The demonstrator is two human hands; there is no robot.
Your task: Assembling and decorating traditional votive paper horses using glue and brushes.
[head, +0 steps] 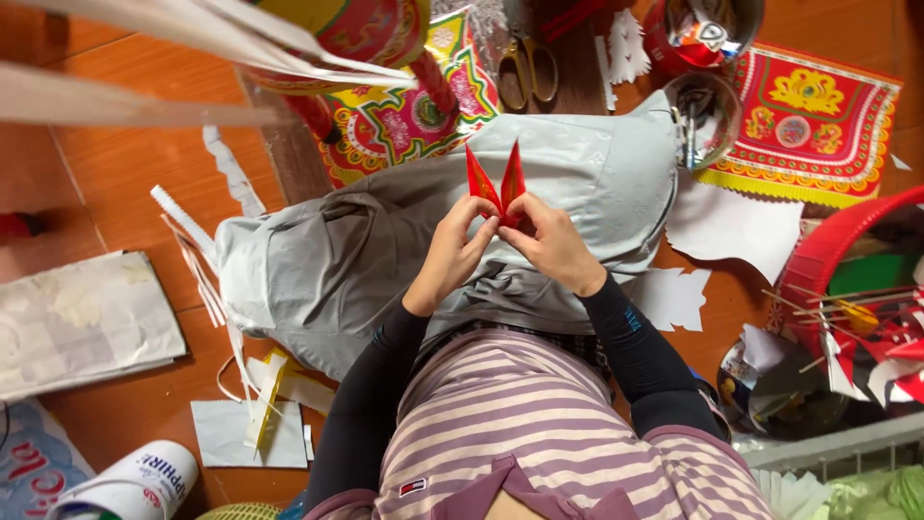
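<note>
Both my hands meet over my grey-trousered lap, pinching a small folded piece of red paper (497,186) with two pointed tips that stick up and away from me. My left hand (455,252) grips its lower left side with fingers curled. My right hand (551,246) grips the lower right side, thumb against the fold. Black sleeves cover both forearms.
Gold-handled scissors (526,69) lie ahead on the wooden floor by a colourful patterned paper sheet (404,120). A red-and-gold decorated sheet (813,120) lies at the upper right, a red basket (828,255) with sticks at the right. White paper scraps (727,226) and a white cylinder (130,481) lie around.
</note>
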